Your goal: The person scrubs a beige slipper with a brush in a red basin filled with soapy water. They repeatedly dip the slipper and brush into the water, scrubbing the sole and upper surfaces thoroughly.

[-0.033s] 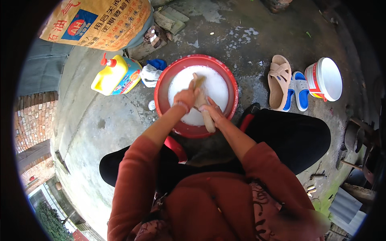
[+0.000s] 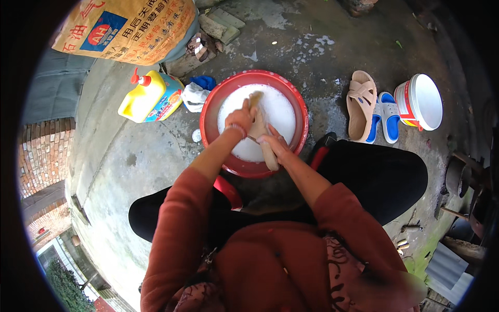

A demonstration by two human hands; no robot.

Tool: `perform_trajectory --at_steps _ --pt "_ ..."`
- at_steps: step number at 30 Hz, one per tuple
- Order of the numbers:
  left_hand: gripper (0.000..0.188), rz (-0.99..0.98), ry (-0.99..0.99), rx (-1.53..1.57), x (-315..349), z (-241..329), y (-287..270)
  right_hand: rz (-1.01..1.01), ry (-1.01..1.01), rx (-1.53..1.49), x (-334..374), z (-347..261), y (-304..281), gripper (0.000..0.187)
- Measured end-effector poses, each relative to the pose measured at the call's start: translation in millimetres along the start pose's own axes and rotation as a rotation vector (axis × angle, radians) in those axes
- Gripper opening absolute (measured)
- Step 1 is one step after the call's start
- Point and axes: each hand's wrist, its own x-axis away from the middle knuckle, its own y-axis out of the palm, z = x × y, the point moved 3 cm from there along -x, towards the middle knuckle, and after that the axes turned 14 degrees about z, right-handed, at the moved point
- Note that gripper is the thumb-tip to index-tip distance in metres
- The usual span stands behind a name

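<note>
Over the red basin (image 2: 208,122) full of white suds (image 2: 283,114), I hold a beige slipper (image 2: 258,127) at a slant. My right hand (image 2: 276,144) is closed round its near part, with the end sticking out toward me past the fingers. My left hand (image 2: 240,117) is closed on a yellowish-brown scrubbing brush (image 2: 255,98), pressed against the slipper's upper part. The brush is blurred and partly covered by my fingers. A matching beige slipper (image 2: 358,125) lies on the ground right of the basin.
Left of the basin are a yellow pump jug (image 2: 136,104), a white cloth (image 2: 194,98) and a blue one (image 2: 204,82). To the right stand grey-and-blue slippers (image 2: 389,117) and a tipped white bucket (image 2: 427,103). A large printed sack cover (image 2: 125,31) is at the far left.
My left hand and the brush have shifted slightly along the slipper. My right hand keeps its hold in nearly the same place.
</note>
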Motion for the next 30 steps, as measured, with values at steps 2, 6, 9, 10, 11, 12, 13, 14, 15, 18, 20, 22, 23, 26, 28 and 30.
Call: perform_trajectory --at_steps 2,6,9,10,11,12,13,14,15,18,20,22,23,26,28,30 --pt "0.056 0.051 -0.039 0.020 -27 -8 10 0.011 0.014 -0.021 -7 3 2 0.093" --pt "0.059 -0.040 -0.057 0.132 4 22 -18 0.028 0.067 -0.075 2 -12 -10 0.094" --pt "0.060 -0.196 0.007 0.091 77 36 -42 0.093 0.029 0.007 2 -7 -13 0.095" --pt "0.060 -0.181 0.019 0.041 94 42 -46 0.082 0.041 -0.022 2 -4 -13 0.095" --pt "0.059 -0.171 0.009 0.051 92 42 -44 0.073 0.052 -0.051 0 -1 -15 0.095" --pt "0.059 -0.153 -0.003 0.058 83 40 -43 0.058 0.057 -0.080 -3 -2 -14 0.095" --pt "0.059 -0.132 -0.018 0.066 72 37 -41 0.050 0.046 -0.067 -5 -2 -10 0.094" --pt "0.058 -0.099 -0.052 0.079 54 30 -34 0.044 0.034 -0.055 -6 -2 -7 0.094" --pt "0.058 -0.071 -0.096 0.092 38 35 -34 0.046 0.026 -0.040 -7 0 -7 0.094" --pt "0.055 0.051 -0.122 0.174 8 37 -29 0.033 0.085 -0.132 -10 -13 -6 0.095" --pt "0.056 0.054 -0.068 0.201 5 40 -27 -0.059 0.098 -0.161 -7 -17 -8 0.095" --pt "0.057 -0.005 -0.015 0.240 34 49 -36 -0.061 0.101 -0.192 -10 -18 -17 0.095" --pt "0.058 -0.040 0.008 0.258 57 50 -39 -0.032 0.109 -0.196 -11 -15 -21 0.095" --pt "0.061 -0.060 -0.070 0.196 93 45 -41 -0.012 0.088 -0.158 -5 -18 -19 0.095" --pt "0.060 -0.016 -0.118 0.197 79 36 -37 -0.014 0.080 -0.131 2 -20 -15 0.096" --pt "0.060 0.038 -0.193 0.224 52 28 -29 -0.002 0.084 -0.133 3 -22 -10 0.097"
